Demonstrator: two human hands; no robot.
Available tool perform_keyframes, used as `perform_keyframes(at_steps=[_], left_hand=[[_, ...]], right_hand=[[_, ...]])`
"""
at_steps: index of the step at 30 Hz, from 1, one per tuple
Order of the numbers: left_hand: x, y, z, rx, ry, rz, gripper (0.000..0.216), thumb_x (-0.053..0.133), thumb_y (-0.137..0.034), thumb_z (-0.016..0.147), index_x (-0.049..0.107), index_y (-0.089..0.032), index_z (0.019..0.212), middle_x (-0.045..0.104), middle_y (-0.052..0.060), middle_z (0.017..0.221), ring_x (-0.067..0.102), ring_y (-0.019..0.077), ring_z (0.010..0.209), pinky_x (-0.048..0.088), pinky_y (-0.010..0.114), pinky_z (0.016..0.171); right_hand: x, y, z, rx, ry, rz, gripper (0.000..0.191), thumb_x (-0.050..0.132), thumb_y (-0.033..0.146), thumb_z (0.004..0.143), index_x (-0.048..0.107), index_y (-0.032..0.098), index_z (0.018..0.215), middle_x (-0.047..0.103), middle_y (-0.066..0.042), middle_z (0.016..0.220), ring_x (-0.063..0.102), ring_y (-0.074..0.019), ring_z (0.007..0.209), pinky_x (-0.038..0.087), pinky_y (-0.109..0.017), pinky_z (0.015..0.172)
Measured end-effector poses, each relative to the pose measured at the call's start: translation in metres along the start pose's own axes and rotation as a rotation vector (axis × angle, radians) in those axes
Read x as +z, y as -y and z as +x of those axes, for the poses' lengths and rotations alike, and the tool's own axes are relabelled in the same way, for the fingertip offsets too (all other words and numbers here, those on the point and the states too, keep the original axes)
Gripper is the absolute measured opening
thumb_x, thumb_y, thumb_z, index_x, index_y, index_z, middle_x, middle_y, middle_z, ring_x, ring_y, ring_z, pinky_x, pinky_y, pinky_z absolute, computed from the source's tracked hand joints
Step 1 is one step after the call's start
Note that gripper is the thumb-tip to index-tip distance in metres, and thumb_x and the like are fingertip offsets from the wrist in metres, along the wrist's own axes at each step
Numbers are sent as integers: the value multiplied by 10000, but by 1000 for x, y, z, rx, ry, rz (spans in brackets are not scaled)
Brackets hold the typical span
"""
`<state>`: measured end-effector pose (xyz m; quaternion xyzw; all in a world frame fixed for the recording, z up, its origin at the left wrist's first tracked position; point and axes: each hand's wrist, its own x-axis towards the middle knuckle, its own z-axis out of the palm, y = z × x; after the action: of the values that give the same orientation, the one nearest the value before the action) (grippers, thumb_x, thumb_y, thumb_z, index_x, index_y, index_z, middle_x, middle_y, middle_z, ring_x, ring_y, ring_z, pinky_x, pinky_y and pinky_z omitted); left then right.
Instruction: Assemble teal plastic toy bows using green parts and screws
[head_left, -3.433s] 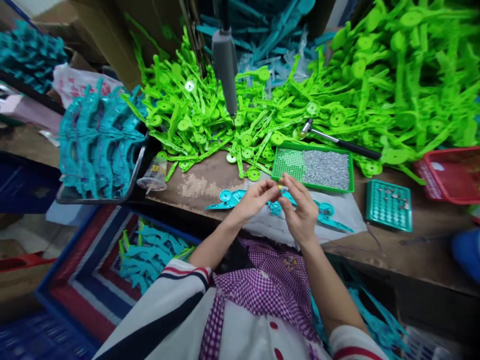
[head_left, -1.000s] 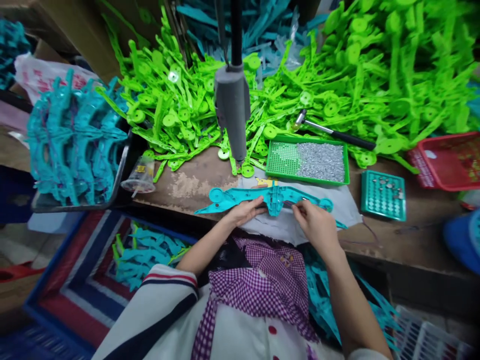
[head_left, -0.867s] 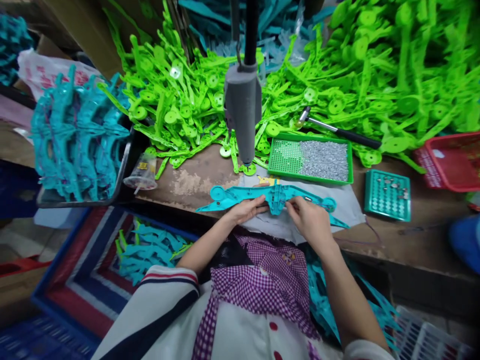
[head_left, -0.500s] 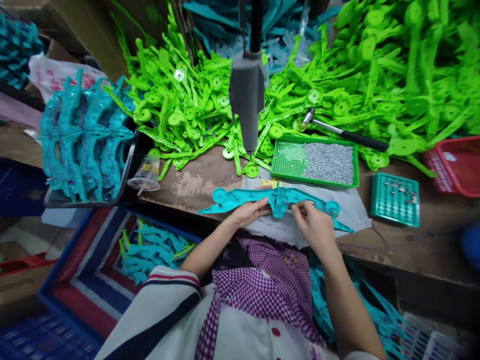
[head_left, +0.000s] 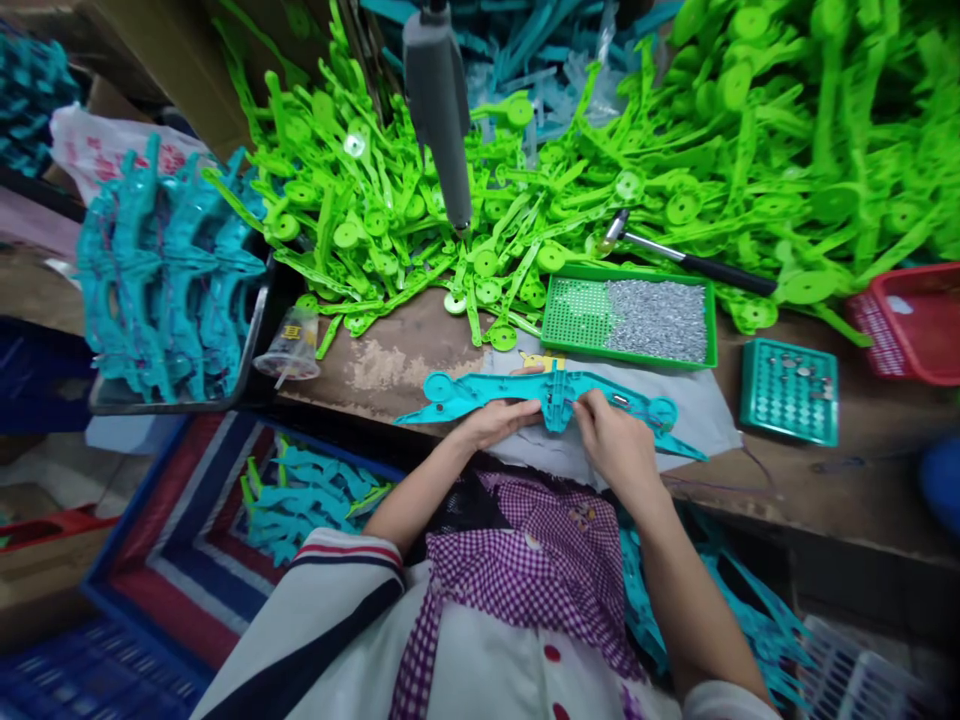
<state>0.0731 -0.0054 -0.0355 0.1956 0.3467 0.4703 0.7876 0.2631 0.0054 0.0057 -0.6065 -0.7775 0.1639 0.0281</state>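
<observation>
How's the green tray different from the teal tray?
Size: the green tray looks longer; the teal tray looks smaller and closer to square.
Contents: the green tray holds a thick spread of silver bits; the teal tray has just a few pieces.
Colour: the green tray is bright green; the teal tray is bluer.
Both have patterned surfaces.

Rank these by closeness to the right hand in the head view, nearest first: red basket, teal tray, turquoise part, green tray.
From the right hand:
1. Turquoise part, under the fingers
2. Green tray, just beyond the hand
3. Teal tray, off to the right
4. Red basket, farther right, at the picture's edge
</observation>
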Motion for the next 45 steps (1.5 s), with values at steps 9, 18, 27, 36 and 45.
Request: perform_keyframes(at_steps=[9,18,27,36,45], left_hand=[[-8,-4,-5,-106,-5,151,415,864,-400,747,750,-164,1069,751,134,1167,717,234,1054,512,418,1044],[-11,-50,-31,307,278,1523,282,619,-364,975,723,-253,1212,683,93,1177,621,229,1105,492,402,996],[-18,-47,9,332,253,1646,134,642,-292,939,693,-168,945,617,79,1024,597,210,975,491,355,885],[-31,-69,11,292,187,1406,96,577,-211,873,556,-188,782,661,48,950,614,170,872,502,318,791],[-37,-49,-29,847,-31,1794,135,557,-301,998,646,-206,962,535,125,1391,521,284,1319,443,525,1115]], right_hand=[[-5,9,18,22,115,-58,352,365,412,1051,642,200,1101,739,-105,842,632,-243,690,211,-307,599],[2,20,17,107,187,-99,424,357,433,1038,687,197,1164,759,-137,917,662,-255,748,329,-315,662],[-10,-7,12,-100,189,156,288,565,402,964,682,219,1153,765,-79,927,703,-259,824,442,-328,691],[5,-36,16,-393,-269,442,239,505,337,1008,683,185,1058,721,-110,1049,675,-238,1001,532,-404,903],[29,-36,5,-560,-151,-90,342,442,327,1040,697,267,1260,667,-112,1189,517,-276,972,392,-407,802]])
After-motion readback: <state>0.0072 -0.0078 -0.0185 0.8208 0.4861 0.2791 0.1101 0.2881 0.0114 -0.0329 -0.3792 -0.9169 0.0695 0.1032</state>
